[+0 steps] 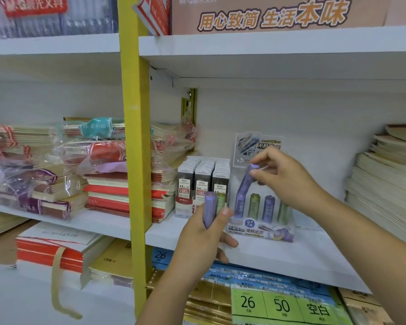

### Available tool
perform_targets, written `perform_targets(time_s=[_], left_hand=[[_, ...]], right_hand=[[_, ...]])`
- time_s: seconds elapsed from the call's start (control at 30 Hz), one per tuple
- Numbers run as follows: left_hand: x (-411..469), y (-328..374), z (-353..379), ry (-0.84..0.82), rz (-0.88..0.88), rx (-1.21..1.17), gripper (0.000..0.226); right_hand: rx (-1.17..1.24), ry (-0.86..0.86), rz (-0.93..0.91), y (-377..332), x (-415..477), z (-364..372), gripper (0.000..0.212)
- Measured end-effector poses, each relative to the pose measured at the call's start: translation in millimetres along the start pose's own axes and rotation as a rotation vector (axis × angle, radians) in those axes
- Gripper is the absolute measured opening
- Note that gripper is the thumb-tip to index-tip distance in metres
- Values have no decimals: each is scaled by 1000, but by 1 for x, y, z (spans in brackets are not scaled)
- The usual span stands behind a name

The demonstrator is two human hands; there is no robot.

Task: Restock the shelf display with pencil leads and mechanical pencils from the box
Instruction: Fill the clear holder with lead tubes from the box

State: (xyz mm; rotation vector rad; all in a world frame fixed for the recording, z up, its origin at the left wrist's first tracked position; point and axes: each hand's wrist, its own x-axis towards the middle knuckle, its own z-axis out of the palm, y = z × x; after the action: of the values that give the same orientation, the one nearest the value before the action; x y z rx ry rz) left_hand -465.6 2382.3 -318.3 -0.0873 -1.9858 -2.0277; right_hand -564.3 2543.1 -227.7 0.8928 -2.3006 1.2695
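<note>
Tube (246,181), purple, is pinched at its top end by the fingers (260,177) of the right hand (288,181); the grip is narrow, on the cap alone. Its long axis is tilted, with the top leaning right and the lower end pointing down and left into the left end of the display (260,231). There it meets a standing purple tube, and whether it is already seated in a slot cannot be told. To be stood upright, the top would probably have to be swung left until it sits over the slot. The right hand is the nearer one for this, since it is directly above the display.

Two more tubes, one purple (209,207) and one green (220,201), are held upright in the curled left hand (202,238), just left of the display and nearer than it. Green and purple tubes already stand in the display's near row. Lead packs (202,181) are ranked in a tray touching its left side. Both rest on the white shelf (291,259), with notebooks (117,195) stacked further left. No box is seen.
</note>
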Motion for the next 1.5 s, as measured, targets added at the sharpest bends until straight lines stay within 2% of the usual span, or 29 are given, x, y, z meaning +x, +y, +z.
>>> perform_targets(time_s=[0.07,0.17,0.3,0.37,0.47,0.57,0.67,0.77,0.93,1.07,1.17,1.27,1.33,1.43,1.5], left_hand=[[3,-3,0,16,-1,-1,35],[8,-5,-2,74,38,-10,26],[11,-3,-1,106,96,-8,29],[11,-1,1,105,103,-54,34],[7,6,5,34,124,-169,29],[1,11,7,-72,139,-214,32],[-3,13,8,-123,99,-184,27],[-3,11,6,-120,70,-155,20],[-1,9,0,-39,45,-220,9],[2,4,4,36,-3,-281,6],[4,-1,8,36,-13,-255,5],[6,-3,7,26,-10,-160,19],[7,-4,5,35,-10,-101,20],[6,-2,4,39,16,-47,15],[6,0,4,26,11,-45,15]], right_hand=[[56,-42,41,2,4,2,14],[239,12,10,-2,-2,1,15],[453,123,-99,-16,-26,-4,18],[470,30,-95,-23,-41,-6,15],[451,-150,-32,-22,-62,-1,18],[421,-183,32,-18,-76,5,22],[430,-146,52,-15,-85,8,27],[402,-121,46,-14,-89,8,18],[483,-129,125,-6,-90,3,20],[713,88,188,0,-90,10,22],[655,199,154,1,-90,16,24],[460,246,23,-3,-77,8,26],[352,247,-36,-4,-56,-3,25],[177,177,-34,1,-19,-12,25],[104,36,12,7,-2,-9,21]])
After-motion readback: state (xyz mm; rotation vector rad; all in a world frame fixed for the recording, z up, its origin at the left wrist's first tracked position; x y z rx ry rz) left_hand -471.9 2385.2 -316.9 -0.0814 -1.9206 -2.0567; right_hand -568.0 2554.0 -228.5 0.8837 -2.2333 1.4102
